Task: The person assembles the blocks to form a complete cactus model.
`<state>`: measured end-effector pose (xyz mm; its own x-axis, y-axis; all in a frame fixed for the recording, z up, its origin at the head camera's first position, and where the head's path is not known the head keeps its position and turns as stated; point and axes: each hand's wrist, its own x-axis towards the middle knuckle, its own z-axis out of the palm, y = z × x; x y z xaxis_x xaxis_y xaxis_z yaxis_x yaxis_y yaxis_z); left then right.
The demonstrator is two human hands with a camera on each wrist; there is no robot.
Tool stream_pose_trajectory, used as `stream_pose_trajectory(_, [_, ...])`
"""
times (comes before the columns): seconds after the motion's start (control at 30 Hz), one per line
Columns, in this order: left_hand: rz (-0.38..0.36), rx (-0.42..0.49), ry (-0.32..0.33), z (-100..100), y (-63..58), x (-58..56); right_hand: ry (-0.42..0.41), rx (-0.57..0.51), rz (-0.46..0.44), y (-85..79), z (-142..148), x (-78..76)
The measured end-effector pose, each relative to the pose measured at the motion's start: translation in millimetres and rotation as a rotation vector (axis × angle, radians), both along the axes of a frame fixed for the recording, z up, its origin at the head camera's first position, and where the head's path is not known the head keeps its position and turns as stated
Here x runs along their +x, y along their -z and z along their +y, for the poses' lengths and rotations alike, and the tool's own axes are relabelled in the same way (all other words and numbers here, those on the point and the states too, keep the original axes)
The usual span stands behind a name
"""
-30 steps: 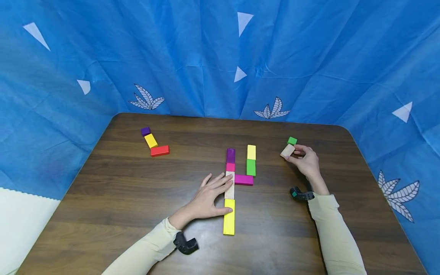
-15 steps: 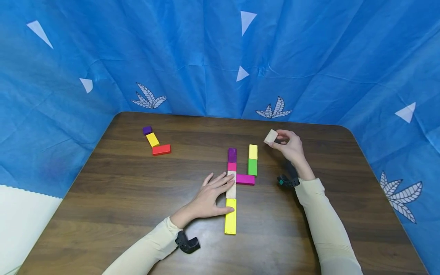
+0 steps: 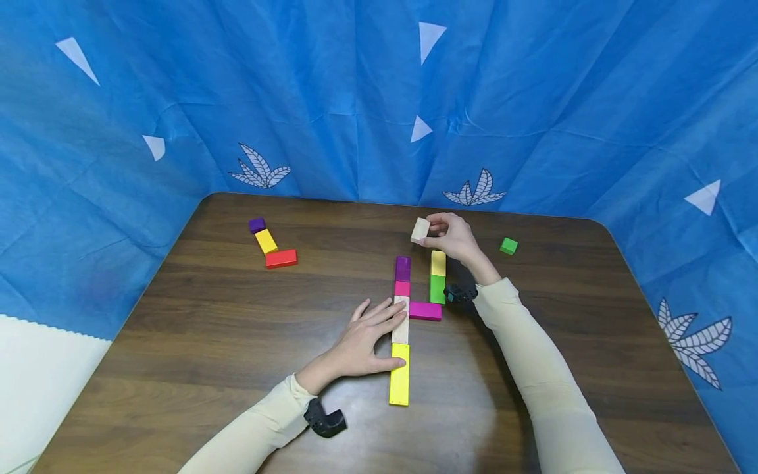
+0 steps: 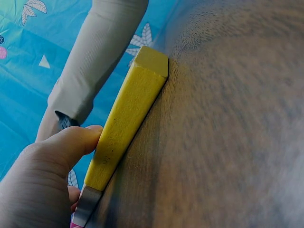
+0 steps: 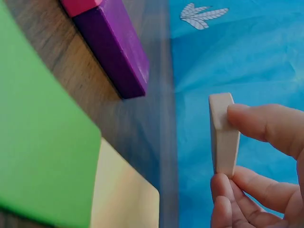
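Observation:
My right hand (image 3: 454, 238) pinches a plain wooden block (image 3: 420, 230) between thumb and fingers, above the table's far middle; the right wrist view shows this block (image 5: 223, 137) upright in the grip. With its fingers spread, my left hand (image 3: 361, 345) rests against a straight row of blocks. Its thumb touches the long yellow block (image 3: 399, 388), and its fingertips lie on a plain wooden block (image 3: 401, 331). Beyond these, a pink block (image 3: 402, 288) and a purple block (image 3: 403, 268) continue the row. A magenta block (image 3: 426, 311) juts out sideways, meeting a green block (image 3: 437, 289) with a pale yellow block (image 3: 438, 263) behind it.
At the far left of the table (image 3: 195, 342) lie a dark purple block (image 3: 257, 225), a yellow block (image 3: 266, 241) and a red block (image 3: 281, 259). A small green block (image 3: 508, 246) sits at the far right. Blue cloth (image 3: 320, 99) hangs behind the table.
My right hand has lifted the plain wooden block from beside the small green block and carried it left, past the pale yellow block. The left hand stays in place.

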<state>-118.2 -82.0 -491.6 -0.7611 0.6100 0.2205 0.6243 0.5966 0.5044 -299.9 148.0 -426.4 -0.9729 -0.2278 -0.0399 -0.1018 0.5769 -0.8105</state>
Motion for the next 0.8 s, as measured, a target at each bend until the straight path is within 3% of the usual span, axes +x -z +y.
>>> stream_pose_trajectory(0.27, [0.003,-0.004,0.002,-1,0.4,-0.2,-0.099,0.030,-0.040,6.2,-14,-5.6])
stream_pose_trajectory(0.8, [-0.012,-0.011,0.000,-1,0.8,0.0,-0.172,0.082,-0.106,18.7,-24,-9.6])
